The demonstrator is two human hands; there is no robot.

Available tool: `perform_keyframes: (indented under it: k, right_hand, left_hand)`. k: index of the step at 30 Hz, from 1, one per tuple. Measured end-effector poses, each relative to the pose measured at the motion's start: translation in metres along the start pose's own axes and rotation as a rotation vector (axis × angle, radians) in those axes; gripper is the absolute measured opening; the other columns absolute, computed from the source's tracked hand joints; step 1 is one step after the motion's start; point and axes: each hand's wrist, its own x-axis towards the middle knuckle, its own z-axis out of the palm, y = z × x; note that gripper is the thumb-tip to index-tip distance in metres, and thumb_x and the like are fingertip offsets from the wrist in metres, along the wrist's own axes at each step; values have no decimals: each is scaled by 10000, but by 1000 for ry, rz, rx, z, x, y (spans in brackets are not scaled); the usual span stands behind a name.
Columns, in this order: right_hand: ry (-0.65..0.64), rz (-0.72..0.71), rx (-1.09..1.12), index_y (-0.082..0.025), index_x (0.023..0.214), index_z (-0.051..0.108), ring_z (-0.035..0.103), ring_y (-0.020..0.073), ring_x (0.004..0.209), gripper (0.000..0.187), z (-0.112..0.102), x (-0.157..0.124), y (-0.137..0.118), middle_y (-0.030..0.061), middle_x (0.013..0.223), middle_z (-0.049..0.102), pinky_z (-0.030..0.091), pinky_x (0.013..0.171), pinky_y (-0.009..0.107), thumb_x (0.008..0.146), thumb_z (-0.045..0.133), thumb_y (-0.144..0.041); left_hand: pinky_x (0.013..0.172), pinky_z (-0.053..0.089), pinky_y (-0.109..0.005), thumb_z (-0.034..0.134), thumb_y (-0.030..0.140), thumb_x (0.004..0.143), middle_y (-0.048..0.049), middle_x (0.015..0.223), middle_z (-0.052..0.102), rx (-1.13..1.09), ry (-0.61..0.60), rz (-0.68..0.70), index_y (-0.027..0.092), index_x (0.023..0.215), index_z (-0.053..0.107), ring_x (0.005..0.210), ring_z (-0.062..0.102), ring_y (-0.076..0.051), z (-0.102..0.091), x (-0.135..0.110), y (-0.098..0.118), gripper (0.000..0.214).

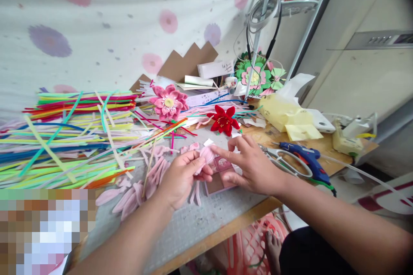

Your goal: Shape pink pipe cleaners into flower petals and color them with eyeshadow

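My left hand [185, 176] is closed, pinching a pale pink fuzzy petal [207, 153] between thumb and fingers. My right hand [247, 163] has its fingers apart, with the index fingertip at the petal's right edge. Below that hand lies a flat case with pink and brown square sections [217, 184], partly covered by the fingers. More pale pink petals [127, 200] lie in a loose pile on the grey cutting mat [174, 232], left of and beneath my left wrist.
Bundles of coloured pipe cleaners [80, 137] fill the left side. A pink fuzzy flower [168, 102] and a red one [224, 120] are behind my hands. Scissors [287, 159] and a blue glue gun [306, 163] lie right, near a yellow plastic bag [280, 114]. A metal rack post [258, 38] rises behind.
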Motion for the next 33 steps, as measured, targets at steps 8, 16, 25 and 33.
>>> perform_keyframes:
  k: [8,16,25,33]
  right_hand:
    - [41,-23,-10,-295,1378,382,383,227,855,641,2,-2,1,83,987,425,343,807,428,832,391,-629]
    - [77,-48,3,-308,1352,423,385,229,879,606,2,-3,-2,77,1001,414,337,833,442,831,409,-618]
    - [-99,74,78,-250,1210,590,416,223,874,492,4,-8,22,90,971,482,363,810,407,856,436,-556]
    - [-302,-13,28,-303,1093,655,403,220,851,481,10,-8,19,74,925,504,335,796,406,814,441,-630]
  left_hand:
    - [508,419,-191,613,238,775,-1,583,613,-96,-73,-39,136,674,568,486,553,-88,0,-2,2,150]
    - [484,391,-171,608,237,780,6,550,597,-139,-95,-82,137,698,559,462,527,-73,-1,-1,0,139]
    - [516,422,-227,584,236,756,4,557,605,223,64,17,149,643,551,477,548,-105,-3,3,2,146]
    - [538,425,-232,590,253,754,10,577,622,334,79,48,155,653,564,495,572,-114,-3,4,1,143]
